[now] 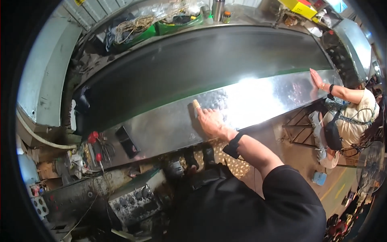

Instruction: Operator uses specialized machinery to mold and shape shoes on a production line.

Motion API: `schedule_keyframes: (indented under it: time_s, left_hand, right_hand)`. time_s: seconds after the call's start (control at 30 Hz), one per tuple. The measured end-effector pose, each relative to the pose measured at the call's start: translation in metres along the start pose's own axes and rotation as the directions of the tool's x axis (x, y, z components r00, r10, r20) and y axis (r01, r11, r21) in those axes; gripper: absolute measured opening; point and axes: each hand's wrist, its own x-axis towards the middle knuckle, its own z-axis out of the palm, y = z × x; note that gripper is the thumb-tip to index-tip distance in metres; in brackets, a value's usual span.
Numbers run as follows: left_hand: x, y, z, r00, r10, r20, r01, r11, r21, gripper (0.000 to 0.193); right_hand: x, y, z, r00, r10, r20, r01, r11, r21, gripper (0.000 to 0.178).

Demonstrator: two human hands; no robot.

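Observation:
My right hand [211, 121] rests palm down on the shiny metal ledge [161, 125] along the belt's near side. Its fingers are stretched out, and a tan covering [196, 104] wraps the tip of one finger. Nothing shows in its grasp. A black band [233, 146] circles that wrist. Farther left on the same ledge lies a flat dark rectangular object [127, 142], perhaps a phone. My left hand does not show anywhere in the picture.
Beyond the ledge runs a wide dark conveyor belt [161, 72]. On the right, a co-worker's hand [316, 78] rests on the ledge. Green bins [139, 37], a metal flask [218, 10] and a yellow box [299, 7] stand behind. Red-knobbed controls [93, 137] occupy the left end.

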Motion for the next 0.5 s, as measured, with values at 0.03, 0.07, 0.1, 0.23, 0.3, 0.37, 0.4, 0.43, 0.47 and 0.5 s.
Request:
schedule_keyframes:
  time_s: [0.03, 0.07, 0.1, 0.23, 0.3, 0.37, 0.4, 0.43, 0.47, 0.5]
  left_hand:
    - [-0.014, 0.047, 0.011, 1.000, -0.015, -0.004, 0.015, 1.000, 0.000, 0.041]
    - [-0.012, 0.028, 0.001, 0.999, -0.032, -0.016, 0.032, 0.999, -0.013, 0.041]
    - [-0.010, 0.010, -0.011, 0.999, -0.047, -0.024, 0.046, 0.998, -0.029, 0.041]
    - [-0.028, 0.026, 0.000, 0.989, -0.135, -0.057, 0.127, 0.984, -0.123, 0.044]
    - [-0.033, 0.027, -0.002, 0.980, -0.185, -0.078, 0.169, 0.970, -0.176, 0.045]
    - [-0.048, 0.024, -0.024, 0.954, -0.248, -0.166, 0.203, 0.947, -0.249, 0.046]
    - [-0.053, 0.001, -0.019, 0.999, 0.023, -0.035, -0.025, 0.997, -0.067, 0.054]
    - [0.009, -0.053, 0.004, 0.998, -0.011, -0.067, 0.006, 0.997, -0.077, 0.054]
    - [0.072, -0.130, -0.018, 0.900, -0.214, 0.381, 0.432, 0.558, -0.708, 0.038]
    - [0.072, -0.139, 0.006, 0.910, -0.077, 0.407, 0.349, 0.672, -0.654, 0.042]
  right_hand:
    - [-0.001, 0.002, 0.005, 1.000, -0.008, -0.001, 0.008, 0.998, -0.055, 0.053]
    - [-0.001, 0.003, 0.008, 1.000, -0.011, 0.005, 0.011, 0.999, -0.044, 0.053]
    - [-0.001, 0.005, 0.009, 1.000, -0.018, -0.022, 0.017, 0.999, -0.046, 0.049]
    - [0.002, -0.002, 0.012, 0.998, -0.027, -0.064, 0.026, 1.000, -0.014, 0.042]
    - [0.004, -0.012, 0.012, 0.997, -0.039, -0.067, 0.039, 0.999, -0.004, 0.042]
    - [0.016, -0.053, -0.007, 0.991, 0.007, 0.132, -0.039, 0.970, 0.239, 0.062]
    - [0.021, -0.070, -0.013, 0.991, -0.035, 0.129, 0.003, 0.970, 0.242, 0.062]
    - [0.025, -0.084, -0.012, 0.982, -0.121, 0.144, 0.036, 0.873, 0.486, 0.071]
    - [0.030, -0.118, -0.024, 0.960, -0.244, 0.134, 0.071, 0.680, 0.730, 0.080]
    - [0.029, -0.137, -0.042, 0.920, -0.339, 0.197, 0.022, 0.547, 0.837, 0.094]
